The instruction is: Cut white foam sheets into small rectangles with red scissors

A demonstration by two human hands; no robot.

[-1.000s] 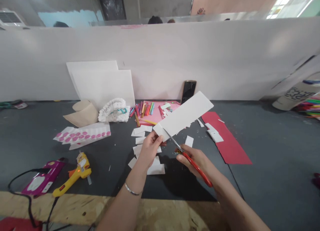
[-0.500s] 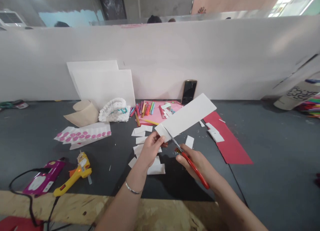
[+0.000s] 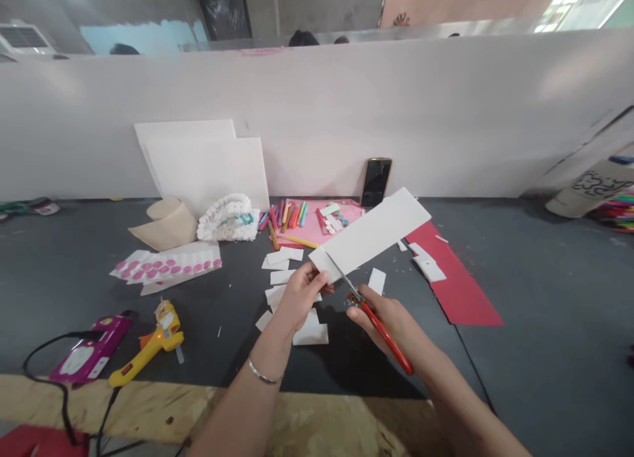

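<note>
My left hand (image 3: 297, 297) pinches the near end of a long white foam strip (image 3: 376, 231), which slants up to the right above the dark table. In my right hand (image 3: 391, 321) are red-handled scissors (image 3: 371, 315), gripped shut around the handles. Their blades point up-left and meet the strip close to my left fingers. Below my hands several cut white rectangles (image 3: 292, 295) lie on the table, one small piece (image 3: 376, 280) just right of the blades.
A yellow glue gun (image 3: 148, 348) and a magenta device (image 3: 92, 351) with a black cord lie at the left. Coloured markers (image 3: 287, 216) on pink paper, a leaning phone (image 3: 375, 181), a red sheet (image 3: 453, 275), white boards (image 3: 208, 166) and pink-dotted strips (image 3: 166, 267) are behind.
The strip and both hands have shifted slightly right and down. The scissor blades have worked a little further along the strip's near end.
</note>
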